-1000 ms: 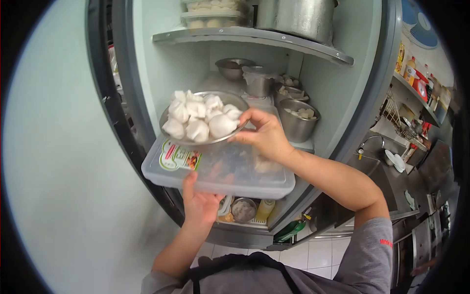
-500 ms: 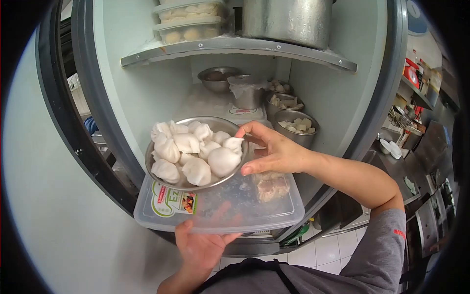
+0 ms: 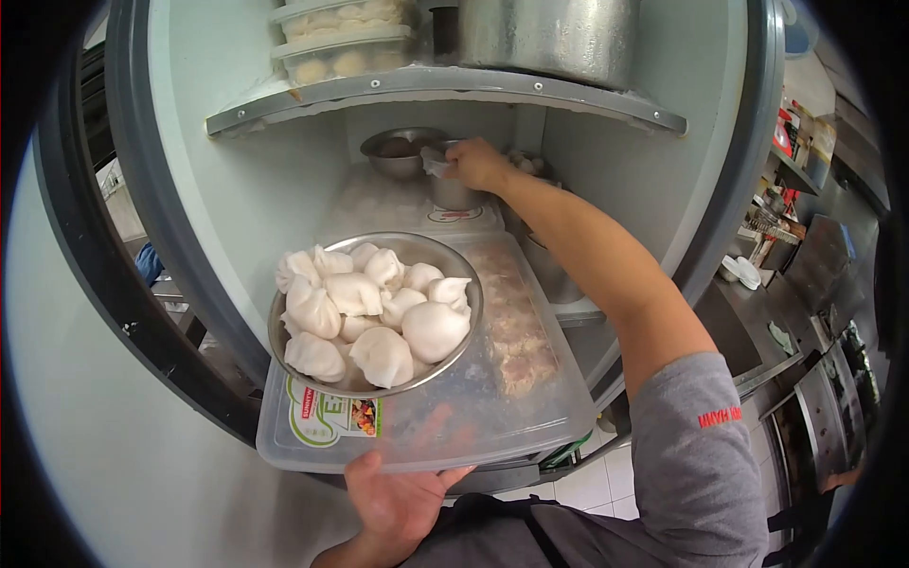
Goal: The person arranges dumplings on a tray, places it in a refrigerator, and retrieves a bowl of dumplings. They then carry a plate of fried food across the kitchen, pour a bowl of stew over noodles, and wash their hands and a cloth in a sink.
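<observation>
A metal bowl of white filled dumplings rests on the lid of a clear plastic container, which sticks out from the fridge shelf. My left hand holds that container's front edge, palm underneath and thumb at the rim. My right hand reaches deep into the fridge over a metal pot. Its fingers are closed on the plastic wrap over the pot's mouth; the fingertips are partly hidden. Pale, lumpy food shows through the container's right side.
Behind stands another metal bowl with dark contents. Metal containers line the right, partly behind my arm. The upper shelf carries stacked plastic boxes and a large pot. Fridge walls bound both sides.
My right hand has left the dumpling bowl's rim and moved back to the wrapped pot, where it grips the wrap. My left hand still holds the container, which appears slightly lower in view.
</observation>
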The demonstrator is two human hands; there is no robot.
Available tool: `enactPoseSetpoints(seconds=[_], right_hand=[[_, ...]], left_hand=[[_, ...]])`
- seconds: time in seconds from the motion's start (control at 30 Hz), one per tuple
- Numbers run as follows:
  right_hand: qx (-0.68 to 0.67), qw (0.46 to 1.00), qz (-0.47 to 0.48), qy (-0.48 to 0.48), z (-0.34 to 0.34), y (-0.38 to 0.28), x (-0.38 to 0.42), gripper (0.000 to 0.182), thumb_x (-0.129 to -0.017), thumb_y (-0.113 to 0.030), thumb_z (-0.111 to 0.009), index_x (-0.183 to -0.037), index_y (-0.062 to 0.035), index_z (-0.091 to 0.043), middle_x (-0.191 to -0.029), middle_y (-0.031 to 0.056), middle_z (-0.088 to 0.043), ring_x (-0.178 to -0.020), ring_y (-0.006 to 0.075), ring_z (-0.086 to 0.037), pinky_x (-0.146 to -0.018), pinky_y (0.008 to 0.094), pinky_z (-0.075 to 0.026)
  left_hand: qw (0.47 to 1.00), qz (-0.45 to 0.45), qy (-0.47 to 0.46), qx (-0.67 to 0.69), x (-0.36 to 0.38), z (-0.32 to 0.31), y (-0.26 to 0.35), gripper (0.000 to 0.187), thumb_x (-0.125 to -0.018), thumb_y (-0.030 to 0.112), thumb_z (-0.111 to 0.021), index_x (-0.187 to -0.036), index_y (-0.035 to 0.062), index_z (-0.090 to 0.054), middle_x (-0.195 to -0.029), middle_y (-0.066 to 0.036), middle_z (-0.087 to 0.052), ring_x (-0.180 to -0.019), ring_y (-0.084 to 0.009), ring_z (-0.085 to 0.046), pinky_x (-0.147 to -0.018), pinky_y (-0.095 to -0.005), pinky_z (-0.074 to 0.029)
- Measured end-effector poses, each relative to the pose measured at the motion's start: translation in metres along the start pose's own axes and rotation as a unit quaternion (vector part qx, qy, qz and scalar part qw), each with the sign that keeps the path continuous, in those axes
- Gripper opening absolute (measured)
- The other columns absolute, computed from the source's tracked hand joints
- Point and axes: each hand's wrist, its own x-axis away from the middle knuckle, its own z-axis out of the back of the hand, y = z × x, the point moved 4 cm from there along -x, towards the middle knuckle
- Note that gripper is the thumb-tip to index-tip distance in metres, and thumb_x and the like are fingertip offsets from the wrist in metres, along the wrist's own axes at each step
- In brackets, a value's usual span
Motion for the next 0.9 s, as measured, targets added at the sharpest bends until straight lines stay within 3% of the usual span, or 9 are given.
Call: enactPoseSetpoints(seconds=[0.1,0.2,0.3,0.37,0.57,0.7,0.73,0.8,0.9], right_hand=[[-0.046,0.998,-0.024,0.028,0.020,0.002,-0.006,0.029,-0.071,-0.027,-0.062,-0.092,-0.0064,-0.062,-0.097,0.0152,-0.058,-0.092,0.0315,-0.054,-0.079,0.0377,-0.043],[-0.011,0.997,0.037,0.071,0.041,0.012,-0.019,0.027,-0.074,-0.030,-0.061,-0.085,-0.0057,-0.060,-0.082,0.0157,-0.059,-0.079,0.0317,-0.056,-0.071,0.0374,-0.043],[-0.005,0.994,-0.013,0.111,0.062,0.029,-0.011,0.026,-0.077,-0.031,-0.057,-0.083,-0.0054,-0.060,-0.080,0.0161,-0.059,-0.078,0.0328,-0.056,-0.069,0.0371,-0.043],[0.041,0.980,0.021,0.192,0.066,0.051,0.001,0.025,-0.079,-0.030,-0.055,-0.082,-0.0054,-0.059,-0.080,0.0174,-0.058,-0.078,0.0346,-0.055,-0.069,0.0387,-0.043],[0.072,0.982,-0.072,0.162,0.047,0.116,0.003,0.026,-0.080,-0.029,-0.053,-0.084,-0.0035,-0.058,-0.086,0.0185,-0.057,-0.084,0.0355,-0.053,-0.073,0.0405,-0.042],[0.111,0.981,-0.032,0.159,0.028,0.144,-0.023,0.030,-0.079,-0.031,-0.053,-0.086,-0.0028,-0.059,-0.089,0.0195,-0.058,-0.087,0.0363,-0.053,-0.078,0.0418,-0.041],[0.164,0.954,0.001,0.252,0.023,0.150,-0.030,0.032,-0.078,-0.033,-0.054,-0.089,-0.0026,-0.059,-0.092,0.0196,-0.057,-0.089,0.0365,-0.053,-0.080,0.0421,-0.041],[0.209,0.913,0.043,0.347,0.034,0.124,-0.038,0.036,-0.077,-0.035,-0.055,-0.092,-0.0025,-0.059,-0.095,0.0198,-0.057,-0.091,0.0368,-0.052,-0.081,0.0425,-0.041],[0.255,0.930,-0.027,0.264,0.049,0.072,-0.029,0.042,-0.074,-0.038,-0.058,-0.097,-0.0025,-0.058,-0.101,0.0193,-0.055,-0.096,0.0360,-0.051,-0.085,0.0416,-0.039]], left_hand=[[1.000,-0.003,-0.004,0.002,-0.001,0.000,0.000,0.074,-0.069,0.037,-0.050,-0.133,0.0185,-0.017,-0.132,-0.021,-0.024,-0.119,-0.0453,-0.028,-0.093,-0.0581,-0.029],[1.000,-0.006,0.007,0.007,0.000,-0.001,0.000,0.074,-0.069,0.036,-0.050,-0.132,0.0172,-0.017,-0.132,-0.020,-0.024,-0.119,-0.0450,-0.028,-0.094,-0.0583,-0.027],[1.000,-0.004,0.016,0.011,0.000,0.000,0.000,0.074,-0.068,0.036,-0.050,-0.132,0.0178,-0.018,-0.132,-0.020,-0.025,-0.118,-0.0448,-0.029,-0.094,-0.0582,-0.027],[1.000,0.000,0.018,0.013,-0.001,0.001,-0.002,0.074,-0.068,0.036,-0.051,-0.132,0.0189,-0.018,-0.132,-0.019,-0.025,-0.118,-0.0447,-0.029,-0.094,-0.0581,-0.027],[0.999,-0.003,0.026,0.022,-0.001,0.001,-0.002,0.074,-0.067,0.036,-0.052,-0.131,0.0185,-0.021,-0.132,-0.018,-0.026,-0.118,-0.0442,-0.030,-0.093,-0.0564,-0.028],[1.000,0.001,0.015,0.019,0.001,0.000,-0.004,0.073,-0.067,0.036,-0.053,-0.131,0.0192,-0.023,-0.131,-0.018,-0.027,-0.117,-0.0428,-0.031,-0.093,-0.0549,-0.030],[1.000,-0.006,0.004,0.022,0.000,0.001,-0.003,0.072,-0.067,0.036,-0.053,-0.131,0.0199,-0.023,-0.131,-0.018,-0.028,-0.117,-0.0422,-0.032,-0.093,-0.0546,-0.030],[1.000,-0.013,0.001,0.019,-0.001,0.003,0.000,0.072,-0.067,0.036,-0.053,-0.130,0.0195,-0.023,-0.130,-0.018,-0.029,-0.117,-0.0419,-0.032,-0.093,-0.0546,-0.030],[1.000,-0.010,0.005,0.006,0.000,0.002,-0.003,0.071,-0.069,0.038,-0.051,-0.131,0.0198,-0.023,-0.130,-0.019,-0.029,-0.116,-0.0419,-0.033,-0.093,-0.0554,-0.029]])
